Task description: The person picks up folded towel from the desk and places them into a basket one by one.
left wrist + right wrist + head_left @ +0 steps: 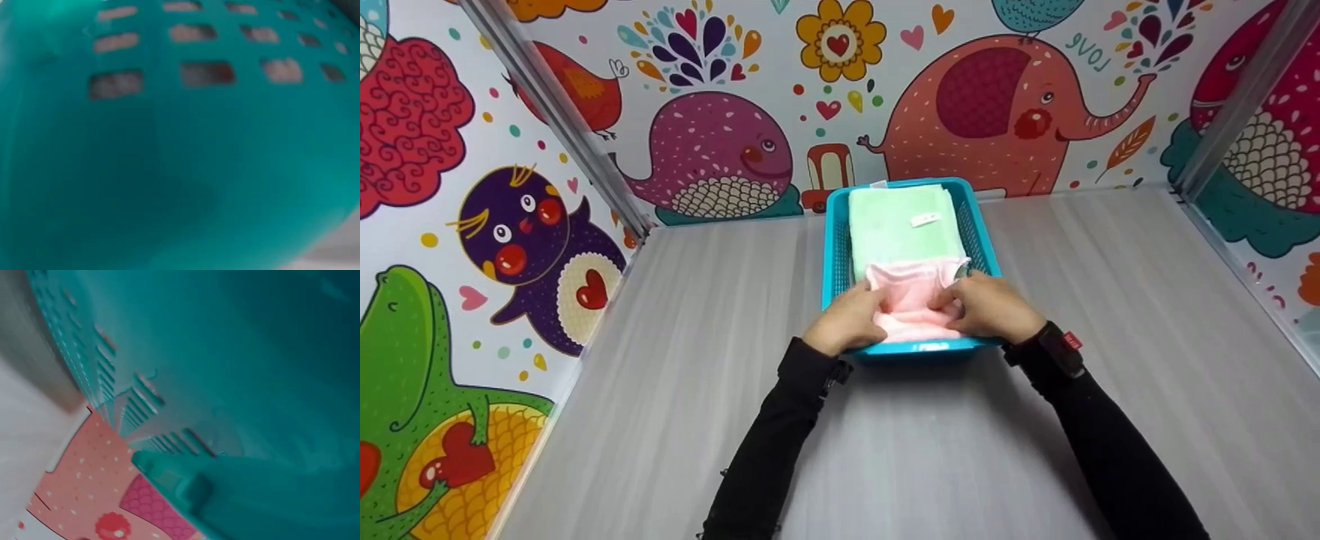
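A teal plastic basket (837, 247) with perforated sides holds a folded light green towel (904, 225) with a white tag at the back. In front of it lies a pink towel (915, 281), its far edge bunched up and overlapping the green one. My left hand (851, 316) reaches over the basket's near left corner and grips the pink towel's left side. From the right rim, my right hand (996, 306) holds the pink towel's right side, fingers curled into the cloth. Both wrist views show mostly the basket's slotted outer wall (169, 152), hiding the fingers.
The basket stands on a grey wood-grain table (720, 300), near its back edge. Behind it rises a panel printed with cartoon animals (720, 142). Printed side panels (532, 255) border the left and right, with metal posts (562, 120) at the back corners.
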Action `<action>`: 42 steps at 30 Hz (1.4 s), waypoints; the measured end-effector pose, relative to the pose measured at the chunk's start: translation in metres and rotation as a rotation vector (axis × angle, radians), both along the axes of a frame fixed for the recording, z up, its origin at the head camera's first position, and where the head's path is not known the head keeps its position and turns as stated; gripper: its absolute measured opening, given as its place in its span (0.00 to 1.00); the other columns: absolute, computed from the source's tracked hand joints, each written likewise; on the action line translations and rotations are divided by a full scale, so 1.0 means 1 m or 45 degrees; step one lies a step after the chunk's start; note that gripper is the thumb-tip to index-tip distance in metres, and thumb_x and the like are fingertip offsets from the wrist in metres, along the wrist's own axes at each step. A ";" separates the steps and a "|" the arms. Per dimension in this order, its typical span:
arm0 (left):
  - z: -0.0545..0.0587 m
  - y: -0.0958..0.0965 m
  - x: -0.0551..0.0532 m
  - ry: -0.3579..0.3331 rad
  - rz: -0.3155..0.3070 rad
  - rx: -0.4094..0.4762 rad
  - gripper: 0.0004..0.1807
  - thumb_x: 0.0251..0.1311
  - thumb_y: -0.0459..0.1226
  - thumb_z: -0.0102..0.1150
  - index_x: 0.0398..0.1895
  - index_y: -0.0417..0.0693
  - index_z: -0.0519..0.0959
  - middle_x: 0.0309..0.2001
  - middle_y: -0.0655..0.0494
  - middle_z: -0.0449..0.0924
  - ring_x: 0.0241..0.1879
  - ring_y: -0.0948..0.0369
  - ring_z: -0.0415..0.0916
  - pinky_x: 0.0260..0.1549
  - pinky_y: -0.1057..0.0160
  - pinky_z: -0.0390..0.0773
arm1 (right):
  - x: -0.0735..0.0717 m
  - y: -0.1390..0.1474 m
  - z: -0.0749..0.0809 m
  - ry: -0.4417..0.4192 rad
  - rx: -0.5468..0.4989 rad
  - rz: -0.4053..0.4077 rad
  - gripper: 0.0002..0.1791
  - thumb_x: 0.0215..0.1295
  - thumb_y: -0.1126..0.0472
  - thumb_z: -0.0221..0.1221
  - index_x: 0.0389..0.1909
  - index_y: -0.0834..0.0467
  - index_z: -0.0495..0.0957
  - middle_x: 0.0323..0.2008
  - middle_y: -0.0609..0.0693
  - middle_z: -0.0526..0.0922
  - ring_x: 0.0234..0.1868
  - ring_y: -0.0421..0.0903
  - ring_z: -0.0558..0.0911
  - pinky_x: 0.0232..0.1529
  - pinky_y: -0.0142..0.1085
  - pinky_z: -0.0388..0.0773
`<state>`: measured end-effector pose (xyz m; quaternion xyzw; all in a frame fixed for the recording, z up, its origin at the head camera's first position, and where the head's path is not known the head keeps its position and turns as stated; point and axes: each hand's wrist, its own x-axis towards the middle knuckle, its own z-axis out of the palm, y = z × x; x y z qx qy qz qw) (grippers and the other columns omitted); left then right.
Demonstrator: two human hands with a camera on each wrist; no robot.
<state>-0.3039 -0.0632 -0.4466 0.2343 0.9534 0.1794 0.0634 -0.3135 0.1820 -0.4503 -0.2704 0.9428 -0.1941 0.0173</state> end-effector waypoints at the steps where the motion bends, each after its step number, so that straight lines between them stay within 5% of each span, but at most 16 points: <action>1: -0.001 0.001 0.000 0.068 0.017 -0.021 0.21 0.49 0.32 0.71 0.49 0.46 0.83 0.54 0.45 0.72 0.50 0.51 0.69 0.51 0.53 0.73 | 0.000 -0.001 -0.001 0.029 0.006 -0.015 0.16 0.54 0.59 0.77 0.45 0.53 0.92 0.40 0.54 0.88 0.44 0.53 0.77 0.35 0.42 0.73; 4: -0.002 0.003 -0.001 0.312 -0.012 -0.096 0.30 0.43 0.32 0.77 0.55 0.52 0.82 0.64 0.46 0.68 0.61 0.50 0.67 0.60 0.51 0.70 | 0.001 -0.001 -0.003 0.164 0.009 -0.041 0.17 0.49 0.56 0.81 0.42 0.51 0.93 0.39 0.56 0.81 0.48 0.54 0.73 0.38 0.45 0.72; 7: -0.002 0.004 -0.002 0.465 -0.147 -0.118 0.33 0.48 0.30 0.75 0.62 0.53 0.81 0.71 0.50 0.70 0.70 0.51 0.66 0.70 0.49 0.67 | 0.001 -0.002 -0.001 0.388 0.023 -0.034 0.14 0.46 0.58 0.82 0.36 0.52 0.94 0.38 0.56 0.74 0.45 0.54 0.70 0.39 0.45 0.68; 10: -0.003 0.003 -0.003 0.415 -0.244 -0.092 0.32 0.60 0.33 0.71 0.70 0.52 0.77 0.73 0.54 0.72 0.73 0.53 0.67 0.74 0.47 0.65 | 0.002 -0.005 0.002 0.655 0.056 0.007 0.06 0.50 0.64 0.78 0.29 0.57 0.92 0.39 0.57 0.74 0.44 0.56 0.71 0.42 0.47 0.69; 12: -0.004 0.000 -0.004 0.322 -0.231 -0.079 0.32 0.66 0.41 0.69 0.73 0.54 0.74 0.73 0.56 0.73 0.73 0.54 0.68 0.73 0.47 0.66 | 0.003 -0.008 0.003 0.735 0.070 0.065 0.05 0.51 0.62 0.77 0.29 0.58 0.91 0.41 0.57 0.78 0.45 0.56 0.74 0.45 0.48 0.74; 18: -0.006 -0.011 -0.010 0.116 -0.191 -0.047 0.38 0.66 0.55 0.67 0.77 0.60 0.70 0.76 0.60 0.69 0.76 0.55 0.65 0.72 0.46 0.66 | 0.005 -0.011 0.001 0.447 0.040 0.117 0.22 0.52 0.50 0.79 0.44 0.59 0.91 0.43 0.54 0.88 0.50 0.57 0.83 0.58 0.53 0.79; 23: -0.008 -0.009 -0.014 0.090 -0.215 -0.030 0.37 0.65 0.56 0.66 0.76 0.63 0.70 0.73 0.60 0.74 0.68 0.54 0.75 0.67 0.49 0.73 | 0.000 0.001 0.002 0.248 0.052 0.075 0.27 0.51 0.50 0.79 0.51 0.59 0.88 0.46 0.56 0.90 0.55 0.56 0.85 0.75 0.58 0.63; 28: -0.009 -0.006 -0.014 0.043 -0.219 -0.076 0.35 0.66 0.55 0.64 0.76 0.64 0.70 0.72 0.62 0.75 0.59 0.55 0.79 0.57 0.50 0.77 | -0.006 0.010 0.001 0.076 0.038 0.060 0.32 0.50 0.48 0.79 0.55 0.59 0.87 0.50 0.56 0.90 0.57 0.56 0.84 0.78 0.61 0.54; 33: -0.010 -0.005 -0.013 0.005 -0.217 -0.138 0.37 0.61 0.49 0.62 0.77 0.66 0.69 0.71 0.64 0.75 0.47 0.57 0.77 0.48 0.53 0.77 | -0.006 0.009 -0.003 0.043 0.034 0.077 0.32 0.51 0.48 0.79 0.55 0.59 0.87 0.50 0.55 0.90 0.59 0.56 0.84 0.79 0.62 0.50; 42: -0.005 -0.001 -0.014 -0.004 -0.203 -0.214 0.37 0.61 0.48 0.58 0.77 0.68 0.68 0.71 0.62 0.76 0.42 0.55 0.77 0.47 0.52 0.77 | -0.007 0.007 -0.005 0.156 0.108 0.080 0.29 0.51 0.47 0.79 0.52 0.56 0.89 0.48 0.53 0.91 0.57 0.55 0.85 0.79 0.62 0.50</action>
